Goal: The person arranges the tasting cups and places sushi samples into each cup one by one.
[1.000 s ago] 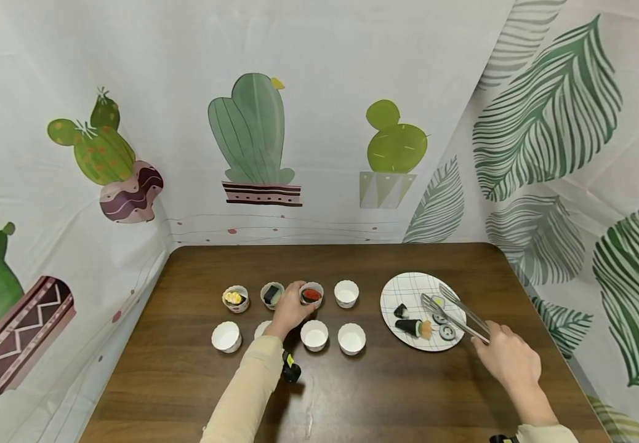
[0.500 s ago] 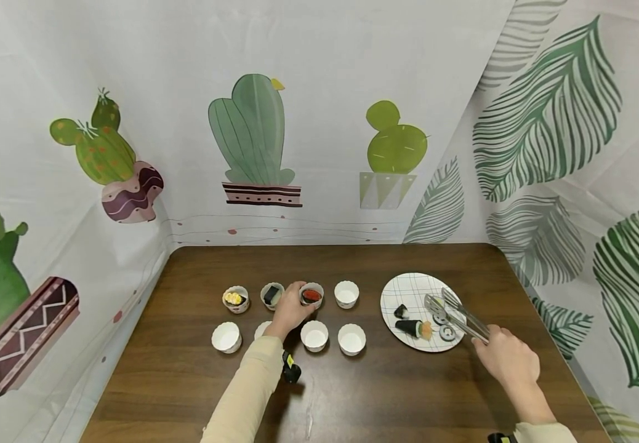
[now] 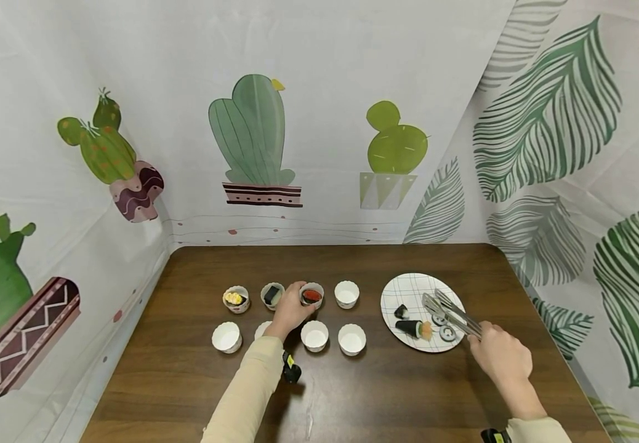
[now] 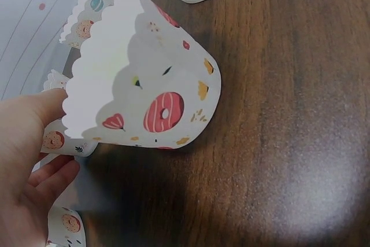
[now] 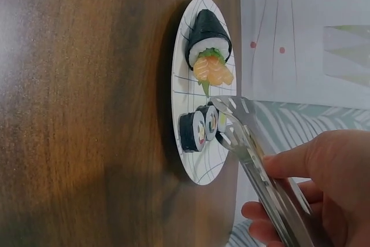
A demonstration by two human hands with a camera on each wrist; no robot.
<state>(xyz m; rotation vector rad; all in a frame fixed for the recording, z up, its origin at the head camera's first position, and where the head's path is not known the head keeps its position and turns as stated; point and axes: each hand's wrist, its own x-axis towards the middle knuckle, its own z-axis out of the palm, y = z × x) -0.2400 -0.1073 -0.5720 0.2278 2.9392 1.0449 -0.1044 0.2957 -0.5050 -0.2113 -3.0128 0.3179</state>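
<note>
My left hand [image 3: 290, 309] grips a small scalloped paper cup [image 3: 321, 299] holding a red-topped sushi piece [image 3: 311, 295]. In the left wrist view, thumb and fingers lie around a patterned cup [image 4: 58, 139], partly hidden behind a nearer cup [image 4: 133, 85]. Metal tongs [image 3: 452, 315] are in my right hand [image 3: 501, 355], their tips low over the round plate [image 3: 419, 283]. From the right wrist, the tong tips sit around a yellow-topped piece [image 5: 222, 121], mostly hidden. Beside it stand two sushi rolls [image 5: 191, 133]. A hand roll [image 3: 408, 327] and a small rice ball [image 3: 401, 311] share the plate.
Left of my left hand are a cup with a yellow-topped piece [image 3: 234, 299] and one with a dark piece [image 3: 272, 296]. White cups, such as the back right one [image 3: 346, 294], fill out two rows on the wooden table [image 3: 386, 394]. Patterned cloth hangs behind.
The tongs' arms have come closer together, and my right hand has shifted slightly left. The yellow-topped piece is now covered by the tongs in the head view. My left hand stays put.
</note>
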